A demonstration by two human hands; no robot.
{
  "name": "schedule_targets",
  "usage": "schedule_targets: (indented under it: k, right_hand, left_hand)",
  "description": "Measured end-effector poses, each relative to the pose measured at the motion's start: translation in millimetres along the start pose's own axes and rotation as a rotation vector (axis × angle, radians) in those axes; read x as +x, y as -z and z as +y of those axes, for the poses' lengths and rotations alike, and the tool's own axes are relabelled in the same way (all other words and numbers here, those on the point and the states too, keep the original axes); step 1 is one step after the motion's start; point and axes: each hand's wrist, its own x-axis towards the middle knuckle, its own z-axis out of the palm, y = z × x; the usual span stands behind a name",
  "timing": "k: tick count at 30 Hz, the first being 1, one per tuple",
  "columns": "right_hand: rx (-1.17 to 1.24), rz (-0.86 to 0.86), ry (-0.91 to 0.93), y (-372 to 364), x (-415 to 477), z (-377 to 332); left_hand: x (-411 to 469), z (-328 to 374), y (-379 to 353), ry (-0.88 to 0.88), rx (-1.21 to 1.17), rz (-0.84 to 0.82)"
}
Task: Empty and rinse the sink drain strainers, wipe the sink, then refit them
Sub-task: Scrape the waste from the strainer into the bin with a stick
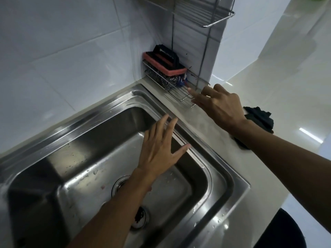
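Note:
A stainless steel sink point(100, 111) fills the lower left. On its floor I see the round drain opening point(120, 184), and a drain strainer point(140, 218) holding dark debris lies nearer the front, both partly hidden by my left forearm. My left hand point(161, 149) hovers over the basin with fingers spread and nothing in it. My right hand point(216, 104) reaches over the counter to a wire caddy point(180, 94) in the corner, its index finger at the caddy's rim, holding nothing.
The caddy holds a pink-and-black scrubbing brush point(164, 61) and steel wool point(165, 80). A dark cloth point(259, 117) lies on the counter behind my right wrist. A wire shelf point(206, 13) hangs on the tiled wall above. A dark round object point(281, 230) sits at the lower right.

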Motion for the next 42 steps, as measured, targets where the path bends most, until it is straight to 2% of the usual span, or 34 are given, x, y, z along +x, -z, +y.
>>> schedule_targets:
  k: [6,11,16,21,24,28,35,38,42]
  right_hand:
    - [0.136,0.126,-0.082,41.6,-38.2,-40.1]
    - [0.333,0.183,-0.064,62.2,-77.0,-101.5]
    - [0.549,0.03,-0.115,63.0,-109.3,-168.5]
    - [0.686,-0.136,-0.246,65.8,-131.5,-203.5]
    - [0.762,-0.161,-0.327,75.7,-141.5,-210.5]
    - [0.792,-0.132,-0.393,83.2,-148.5,-204.9]
    - [0.885,-0.036,-0.571,113.1,-160.9,-186.2]
    - [0.929,0.01,-0.637,132.1,-173.1,-164.4]
    - [1.012,0.094,-0.789,160.0,-200.7,-122.1]
  left_hand:
    - [-71.0,-33.1,15.8,0.058,0.051,-0.127]
    - [-144.9,-74.5,21.0,0.079,0.102,-0.455]
    - [-203.7,-91.8,7.2,0.032,0.151,-0.623]
    - [-208.2,-88.6,-5.9,0.026,0.196,-0.758]
    - [-211.1,-83.5,-11.0,0.048,0.205,-0.746]
    - [-205.2,-80.2,-7.2,0.133,0.125,-0.603]
    - [-180.0,-52.5,22.0,0.316,-0.225,-0.426]
    - [-153.2,-15.9,40.4,0.316,-0.262,-0.361]
    - [-117.4,50.4,53.6,0.23,-0.338,-0.319]
